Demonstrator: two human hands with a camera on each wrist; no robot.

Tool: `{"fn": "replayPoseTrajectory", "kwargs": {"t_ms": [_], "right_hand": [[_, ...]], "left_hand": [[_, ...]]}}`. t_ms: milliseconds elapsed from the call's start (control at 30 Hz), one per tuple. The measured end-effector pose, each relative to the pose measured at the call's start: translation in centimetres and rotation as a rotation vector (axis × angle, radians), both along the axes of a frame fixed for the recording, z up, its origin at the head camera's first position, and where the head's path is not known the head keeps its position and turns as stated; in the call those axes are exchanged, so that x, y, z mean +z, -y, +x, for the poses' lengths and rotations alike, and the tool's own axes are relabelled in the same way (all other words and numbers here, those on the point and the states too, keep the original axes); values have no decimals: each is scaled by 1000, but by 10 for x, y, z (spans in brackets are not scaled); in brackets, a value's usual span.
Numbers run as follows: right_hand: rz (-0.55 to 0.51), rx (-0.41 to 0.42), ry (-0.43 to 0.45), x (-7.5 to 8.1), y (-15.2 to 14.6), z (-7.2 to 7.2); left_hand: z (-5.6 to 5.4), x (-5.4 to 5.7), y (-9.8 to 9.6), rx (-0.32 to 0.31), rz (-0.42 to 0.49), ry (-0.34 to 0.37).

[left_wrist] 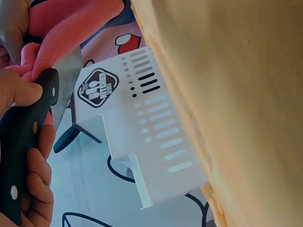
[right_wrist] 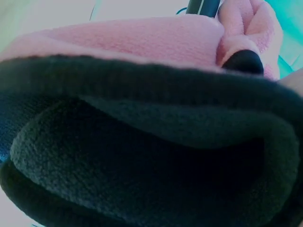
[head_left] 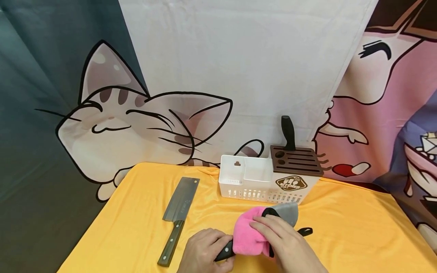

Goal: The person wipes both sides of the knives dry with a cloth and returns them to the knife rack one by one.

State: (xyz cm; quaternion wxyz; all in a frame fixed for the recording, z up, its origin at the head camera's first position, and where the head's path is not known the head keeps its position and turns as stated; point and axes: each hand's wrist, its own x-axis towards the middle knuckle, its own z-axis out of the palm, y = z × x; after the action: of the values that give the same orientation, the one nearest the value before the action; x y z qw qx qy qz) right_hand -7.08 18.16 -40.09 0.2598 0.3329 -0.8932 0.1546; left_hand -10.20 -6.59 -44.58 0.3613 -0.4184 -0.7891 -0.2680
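Observation:
My left hand (head_left: 205, 248) grips the black riveted handle (left_wrist: 21, 137) of a kitchen knife, whose grey blade (head_left: 289, 213) points up to the right. A pink cloth (head_left: 246, 235) with black edging is folded over the blade beside the handle. From the right, my right hand (head_left: 288, 242) holds the cloth against the blade, its fingers bent over the pink side. In the right wrist view the cloth's dark underside (right_wrist: 142, 156) fills most of the picture and hides the blade. A cleaver (head_left: 182, 199) with a greenish-brown handle lies flat to the left of my hands.
Behind my hands stands a white knife holder (head_left: 246, 187) with a brown slotted top (head_left: 295, 161). One black-handled tool (head_left: 288, 132) stands in a slot, and hooks stick out on the right. A yellow cloth (head_left: 136, 227) covers the table; a cartoon-print curtain (head_left: 239, 57) hangs behind.

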Motion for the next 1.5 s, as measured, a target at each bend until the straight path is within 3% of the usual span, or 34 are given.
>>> {"fn": "replayPoseTrajectory", "kwargs": {"t_ms": [200,333,633,967,1300,1500], "right_hand": [[-44,19,-77,-2,-7,-8],[-62,10,-67,-2,-12,-10],[-32,-203,-9,3,-28,-11],[-146,-219,-60,-1,-42,-17],[-135,-309,-22,2,-48,-15],[-104,-275,-18,4,-52,-15]], "left_hand": [[1,0,-2,-20,16,7],[1,-1,-1,-17,18,7],[3,-1,-1,-8,7,50],[0,0,2,-23,31,40],[-2,1,5,-16,65,39],[-3,2,6,-5,81,54]]}}
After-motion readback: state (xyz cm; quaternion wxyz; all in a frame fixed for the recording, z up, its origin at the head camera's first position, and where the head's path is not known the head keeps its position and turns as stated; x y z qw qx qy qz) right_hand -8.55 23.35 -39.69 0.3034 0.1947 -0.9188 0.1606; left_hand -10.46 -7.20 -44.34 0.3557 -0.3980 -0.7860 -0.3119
